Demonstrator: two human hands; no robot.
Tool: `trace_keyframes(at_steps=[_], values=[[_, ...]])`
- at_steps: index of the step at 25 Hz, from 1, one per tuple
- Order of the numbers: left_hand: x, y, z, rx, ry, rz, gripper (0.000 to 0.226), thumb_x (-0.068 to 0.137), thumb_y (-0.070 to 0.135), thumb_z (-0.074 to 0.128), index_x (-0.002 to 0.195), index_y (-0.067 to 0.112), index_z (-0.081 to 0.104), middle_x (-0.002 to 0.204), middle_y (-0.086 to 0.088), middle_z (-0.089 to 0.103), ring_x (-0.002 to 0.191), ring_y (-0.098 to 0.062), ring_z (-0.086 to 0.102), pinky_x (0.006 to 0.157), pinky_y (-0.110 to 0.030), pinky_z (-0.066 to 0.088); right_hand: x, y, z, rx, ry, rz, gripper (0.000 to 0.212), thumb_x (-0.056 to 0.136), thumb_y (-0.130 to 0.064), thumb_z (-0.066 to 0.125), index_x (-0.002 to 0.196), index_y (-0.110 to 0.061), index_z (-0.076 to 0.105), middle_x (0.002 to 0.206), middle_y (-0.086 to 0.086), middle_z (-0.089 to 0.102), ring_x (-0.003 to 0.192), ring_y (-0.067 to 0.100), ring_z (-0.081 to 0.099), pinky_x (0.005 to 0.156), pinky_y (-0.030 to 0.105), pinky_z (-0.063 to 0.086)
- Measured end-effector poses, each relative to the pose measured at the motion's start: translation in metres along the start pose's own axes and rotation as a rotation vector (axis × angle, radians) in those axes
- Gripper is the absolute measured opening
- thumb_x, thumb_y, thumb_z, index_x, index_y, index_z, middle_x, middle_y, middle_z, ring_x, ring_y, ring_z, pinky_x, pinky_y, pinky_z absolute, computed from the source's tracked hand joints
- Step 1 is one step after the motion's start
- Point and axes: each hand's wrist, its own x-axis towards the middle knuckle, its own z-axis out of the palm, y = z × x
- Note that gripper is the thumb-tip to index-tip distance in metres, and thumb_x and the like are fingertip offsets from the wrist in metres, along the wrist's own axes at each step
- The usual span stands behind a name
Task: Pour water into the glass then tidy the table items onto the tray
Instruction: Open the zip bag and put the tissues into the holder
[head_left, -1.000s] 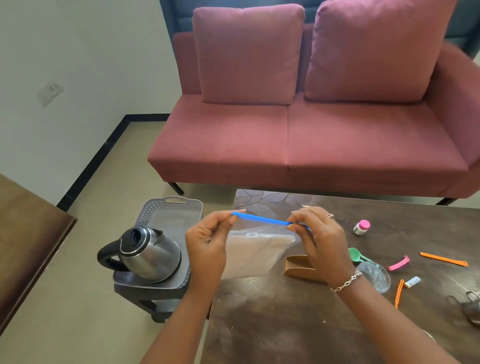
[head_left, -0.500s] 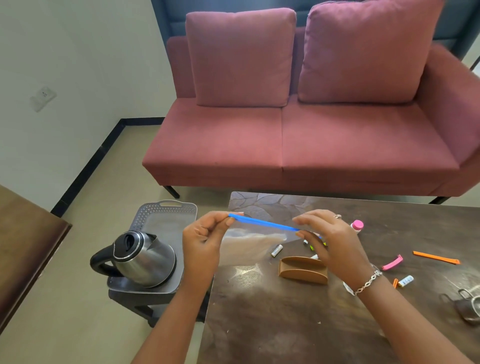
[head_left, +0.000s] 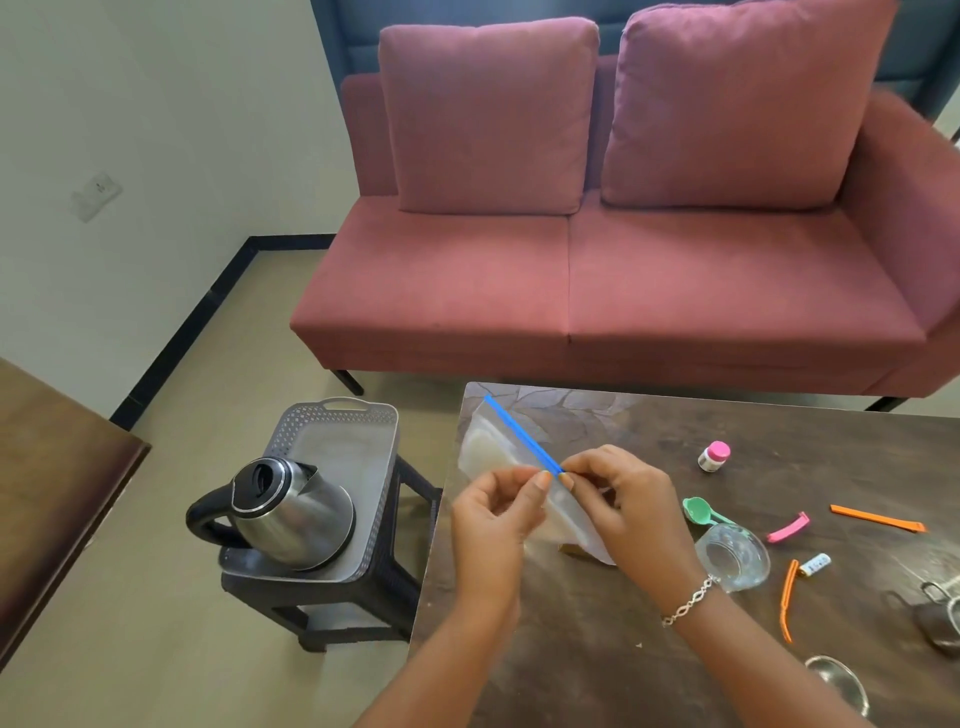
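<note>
The left hand (head_left: 493, 514) and the right hand (head_left: 636, 512) meet above the worktop (head_left: 597, 649), close to its left edge; each grip pinches the near end of the blue strip (head_left: 522, 439) along the top of a clear bag (head_left: 491, 452). The bag is held up and tilted; its far end is over the far left corner of the worktop; something pale is inside it.

The glass (head_left: 732, 558) sits on the worktop just right of the right wrist; I cannot tell if it has water in it. Near the glass lie a green spoon (head_left: 698, 510), a pink clip (head_left: 788, 527), a long orange clip (head_left: 878, 518), a near orange clip (head_left: 787, 603) and a little white tube (head_left: 815, 564); a small bottle (head_left: 712, 456) with a pink cap stands further back.

The tray (head_left: 337, 441) sits on a black stool (head_left: 395, 587) beside the left edge of the worktop; the kettle (head_left: 291, 514) stands on the near end of the tray, with its black handle to the left.
</note>
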Motion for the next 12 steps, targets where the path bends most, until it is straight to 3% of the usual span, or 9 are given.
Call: trace_keyframes(at_steps=[5,12], values=[[-0.0011,-0.0007,0.0050,-0.157,-0.001,-0.143,0.007,0.080,-0.001,0.064,0.076,0.004,0.061,0.058,-0.004,0.066,0.058,-0.011,0.064,0.067,-0.028,0.057,-0.0121,-0.0049,0.0024,0.170,-0.081,0.077,0.008,0.079,-0.013,0.068,0.080,-0.020,0.072,0.074,-0.008,0.065,0.077,0.010,0.060,0.064,0.020,0.049],[-0.0041,-0.0013,0.0070,-0.216,0.007,-0.201,0.009,0.082,0.000,0.062,0.073,0.002,0.064,0.070,-0.010,0.070,0.066,-0.019,0.070,0.063,-0.028,0.059,-0.0109,-0.0049,-0.0064,0.390,-0.130,0.226,0.016,0.075,-0.010,0.073,0.078,-0.025,0.072,0.079,-0.004,0.070,0.071,0.010,0.066,0.068,0.021,0.054]])
